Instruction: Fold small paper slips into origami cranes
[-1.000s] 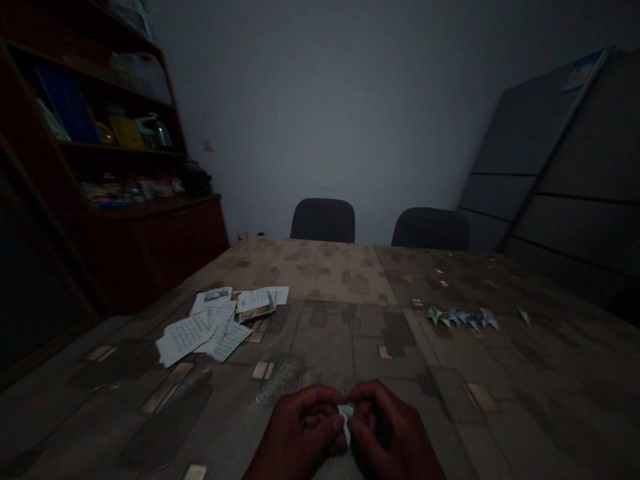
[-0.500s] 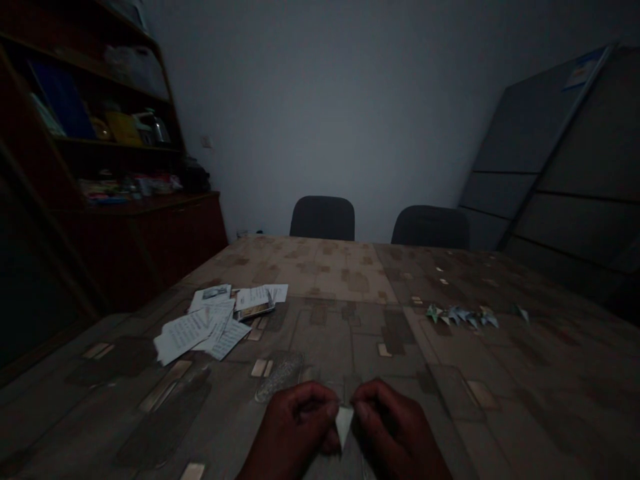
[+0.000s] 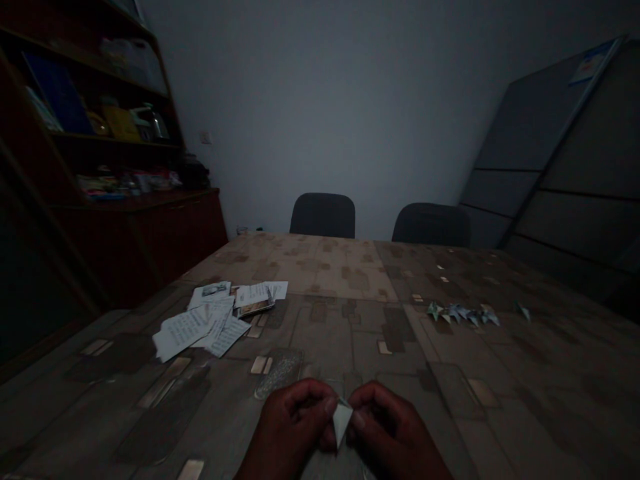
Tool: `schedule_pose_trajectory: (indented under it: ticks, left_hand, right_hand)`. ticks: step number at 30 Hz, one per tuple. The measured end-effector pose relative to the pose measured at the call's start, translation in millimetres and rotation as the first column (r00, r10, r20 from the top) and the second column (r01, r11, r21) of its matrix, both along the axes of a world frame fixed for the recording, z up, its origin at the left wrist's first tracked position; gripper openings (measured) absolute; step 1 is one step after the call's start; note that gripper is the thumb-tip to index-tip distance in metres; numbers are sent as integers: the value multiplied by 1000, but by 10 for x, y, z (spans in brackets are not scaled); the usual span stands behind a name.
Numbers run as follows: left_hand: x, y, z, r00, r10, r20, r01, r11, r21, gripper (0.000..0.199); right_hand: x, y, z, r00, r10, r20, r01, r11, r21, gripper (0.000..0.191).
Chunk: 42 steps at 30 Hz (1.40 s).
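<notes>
Folded paper [image 3: 342, 425] is between our two hands, its pale face more visible than one second ago, so its pointed form can be read better. On its left side, our left hand [image 3: 295, 423] is pinching it; on its right side, our right hand [image 3: 393, 427] grasps its edge by the fingertips. Beyond the folded paper, to the right, small folded pieces [image 3: 463, 315] make a row; beyond it, to the left, lie printed cards [image 3: 185, 332]. Farther left of it, the open cabinet [image 3: 180, 220] contains a blue folder [image 3: 57, 93] and a metal kettle [image 3: 159, 125].
</notes>
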State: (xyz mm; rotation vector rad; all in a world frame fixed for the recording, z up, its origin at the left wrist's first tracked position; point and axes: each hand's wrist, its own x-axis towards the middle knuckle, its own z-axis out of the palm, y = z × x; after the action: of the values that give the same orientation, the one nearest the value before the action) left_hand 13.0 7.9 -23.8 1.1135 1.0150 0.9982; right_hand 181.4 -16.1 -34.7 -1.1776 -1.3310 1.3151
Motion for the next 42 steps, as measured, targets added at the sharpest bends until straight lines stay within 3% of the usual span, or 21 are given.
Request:
schedule_pose_trajectory:
  ticks: [6, 22, 30, 37, 42]
  left_hand:
    - [1, -21, -38, 1000, 20, -23, -19, 999, 51, 34]
    - [10, 7, -122, 987, -105, 120, 115, 990, -78, 51]
    - [0, -14, -83, 990, -76, 119, 76, 997, 7, 47]
    - [23, -93, -36, 1000, -30, -5, 31, 999, 27, 19]
    - [32, -94, -29, 992, -5, -126, 28, 983, 180, 4]
  right_hand:
    - [-32, -12, 18, 997, 16, -79, -21, 998, -62, 51]
    - [-24, -9, 75, 998, 29, -50, -30, 999, -26, 52]
    - [-15, -4, 178, 992, -46, -114, 39, 997, -68, 38]
    - [-24, 3, 106, 994, -62, -94, 60, 998, -31, 33]
    - [-47, -13, 61, 993, -93, -77, 90, 995, -42, 35]
